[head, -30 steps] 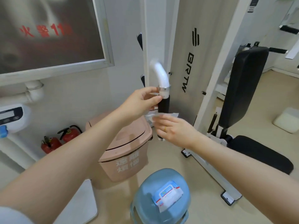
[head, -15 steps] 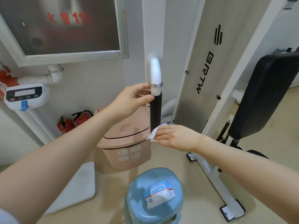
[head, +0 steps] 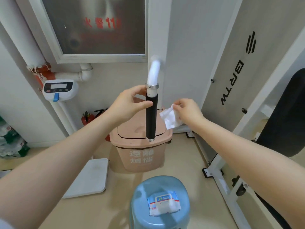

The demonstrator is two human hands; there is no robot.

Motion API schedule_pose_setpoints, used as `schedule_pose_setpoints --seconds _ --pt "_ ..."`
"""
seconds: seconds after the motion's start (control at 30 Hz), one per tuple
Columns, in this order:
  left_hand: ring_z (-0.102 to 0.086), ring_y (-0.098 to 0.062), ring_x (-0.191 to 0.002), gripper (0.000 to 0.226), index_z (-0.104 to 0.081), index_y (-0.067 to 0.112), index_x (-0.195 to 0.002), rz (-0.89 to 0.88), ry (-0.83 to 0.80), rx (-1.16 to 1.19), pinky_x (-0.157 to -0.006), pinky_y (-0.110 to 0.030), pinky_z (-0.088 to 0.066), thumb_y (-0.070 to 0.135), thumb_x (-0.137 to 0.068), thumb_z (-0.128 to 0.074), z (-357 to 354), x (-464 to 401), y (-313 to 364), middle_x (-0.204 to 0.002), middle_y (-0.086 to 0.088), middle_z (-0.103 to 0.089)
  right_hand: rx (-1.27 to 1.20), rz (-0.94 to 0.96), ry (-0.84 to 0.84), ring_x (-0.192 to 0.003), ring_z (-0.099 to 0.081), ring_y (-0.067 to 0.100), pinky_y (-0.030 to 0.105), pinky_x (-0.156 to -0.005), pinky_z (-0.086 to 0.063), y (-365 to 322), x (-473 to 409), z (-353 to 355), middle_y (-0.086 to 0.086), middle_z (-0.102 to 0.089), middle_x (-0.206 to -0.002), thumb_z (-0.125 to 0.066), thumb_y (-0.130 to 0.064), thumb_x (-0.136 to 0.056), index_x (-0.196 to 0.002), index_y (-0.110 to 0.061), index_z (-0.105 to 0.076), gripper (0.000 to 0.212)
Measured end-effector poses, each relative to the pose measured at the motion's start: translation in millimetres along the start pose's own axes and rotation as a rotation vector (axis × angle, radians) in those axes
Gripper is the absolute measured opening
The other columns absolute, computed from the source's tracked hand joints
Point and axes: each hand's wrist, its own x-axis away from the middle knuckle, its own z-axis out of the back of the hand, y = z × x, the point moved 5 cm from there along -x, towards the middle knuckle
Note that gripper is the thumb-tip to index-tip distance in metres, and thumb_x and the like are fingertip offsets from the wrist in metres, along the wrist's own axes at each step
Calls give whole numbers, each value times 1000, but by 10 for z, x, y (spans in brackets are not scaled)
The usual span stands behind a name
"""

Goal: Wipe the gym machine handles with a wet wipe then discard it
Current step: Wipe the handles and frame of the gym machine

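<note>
Pink lidded bin [head: 142, 156] stands on the floor behind the hanging handle [head: 151, 116], whose black grip points down. Left hand [head: 127, 104] holds the grip's top, thumb and fingers curled around it. Right hand [head: 189, 111] pinches a crumpled wet wipe [head: 170, 119], just right of the grip, apart from it.

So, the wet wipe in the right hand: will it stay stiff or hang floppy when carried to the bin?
Probably floppy: the wet wipe droops crumpled below the right hand, which pinches only its top edge. It looks light, since two fingertips carry it. Being damp, it may cling to skin when dropped.
</note>
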Motion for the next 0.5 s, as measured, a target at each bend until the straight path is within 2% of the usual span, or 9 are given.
schedule_pose_setpoints --seconds 0.07,0.13,0.2,0.27,0.33,0.4,0.43,0.5 --pt "-67 -10 -93 36 -57 31 -116 9 11 8 -86 -15 -46 13 -85 -64 15 27 0 -113 11 -63 -247 -107 -41 -76 -55 23 42 -82 -51 -219 -108 -125 5 -57 -78 -48 -14 -94 -97 -5 -62 17" --pt "-64 -8 -95 36 -57 30 -117 -9 18 -11 -89 -22 -46 13 -86 -63 6 49 16 -113 8 -61 -523 -117 -147 -82 -56 25 42 -87 -50 -468 -128 -306 8 -60 -84 -46 -14 -95 -90 -10 -59 14" --pt "-52 -8 -108 36 -58 26 -120 -39 73 -176 -100 -30 -40 17 -85 -64 13 48 14 -119 4 -51 -800 -84 -274 -88 -59 26 37 -87 -48 -630 -78 -413 11 -64 -95 -41 -15 -98 -90 -12 -58 19" --pt "-32 -14 -125 38 -57 25 -122 -26 131 -326 -108 -33 -26 23 -84 -65 53 33 7 -138 0 -33 -979 -89 -381 -86 -61 21 31 -84 -47 -565 6 -449 7 -66 -94 -34 -14 -100 -90 -14 -58 26" --pt "-22 -19 -133 39 -56 27 -122 -22 111 -353 -110 -37 -20 25 -84 -65 70 18 6 -148 1 -24 -888 -84 -461 -85 -63 18 34 -91 -48 -332 107 -523 5 -66 -91 -32 -14 -100 -86 -16 -57 29" --pt "-23 -19 -135 42 -52 27 -127 -46 66 -349 -110 -32 -19 24 -86 -62 50 3 4 -146 2 -31 -720 -90 -511 -88 -64 20 40 -98 -45 -133 155 -596 8 -66 -95 -32 -14 -100 -86 -16 -56 28" --pt "-26 -18 -134 43 -51 27 -129 -58 47 -341 -107 -27 -20 24 -87 -62 35 -13 1 -143 3 -36 -722 -84 -507 -90 -63 21 40 -97 -46 -134 142 -574 9 -66 -98 -31 -15 -101 -88 -15 -55 28" --pt "-36 -13 -127 45 -50 24 -130 -80 30 -322 -99 -18 -23 23 -87 -62 25 -53 8 -136 3 -44 -919 -18 -452 -92 -62 20 36 -92 -47 -298 49 -432 7 -66 -100 -29 -16 -101 -91 -15 -54 27"
